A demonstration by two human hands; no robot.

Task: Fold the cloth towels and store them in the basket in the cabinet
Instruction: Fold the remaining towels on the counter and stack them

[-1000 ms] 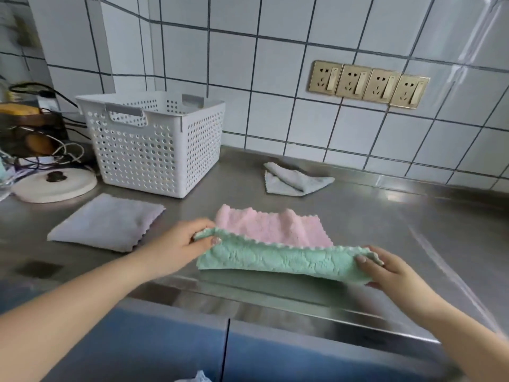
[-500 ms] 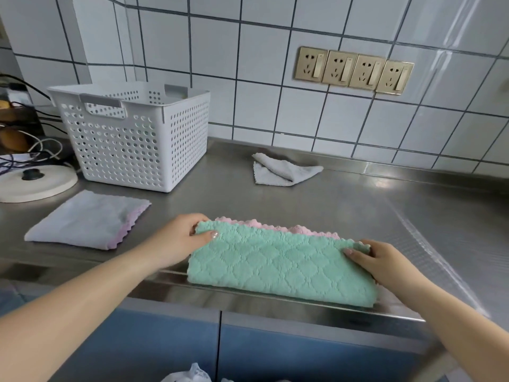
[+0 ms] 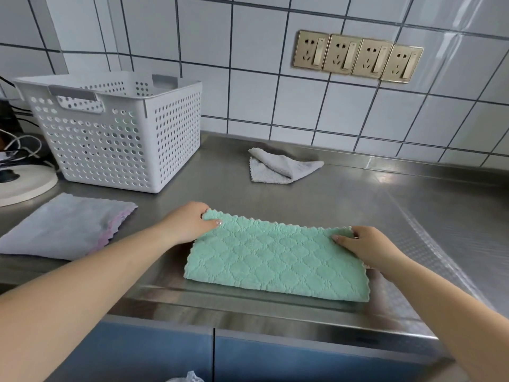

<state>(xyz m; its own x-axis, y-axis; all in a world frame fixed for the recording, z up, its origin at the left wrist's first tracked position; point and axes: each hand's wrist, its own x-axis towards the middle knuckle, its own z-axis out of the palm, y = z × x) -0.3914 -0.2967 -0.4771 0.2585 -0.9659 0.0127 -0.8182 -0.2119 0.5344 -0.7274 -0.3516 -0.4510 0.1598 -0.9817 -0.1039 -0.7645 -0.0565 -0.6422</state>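
A green quilted towel (image 3: 272,259) lies folded in half on the steel counter near its front edge. My left hand (image 3: 190,223) pinches the towel's far left corner. At the far right corner my right hand (image 3: 366,244) pinches it too. A grey towel with a pink edge (image 3: 63,226) lies folded flat at the left. Near the wall sits a crumpled grey towel (image 3: 278,168). The white perforated basket (image 3: 115,144) stands on the counter at the back left.
A round white lid (image 3: 22,186) and tangled cables sit at the far left. Gold wall sockets (image 3: 356,56) are on the tiled wall. Blue cabinet doors (image 3: 165,357) close the space below the counter (image 3: 413,216). Something white shows at the bottom edge.
Both hands carried the green towel's near edge over the pink side to the far edge. The towel now lies flat, folded in half, with its green face up.
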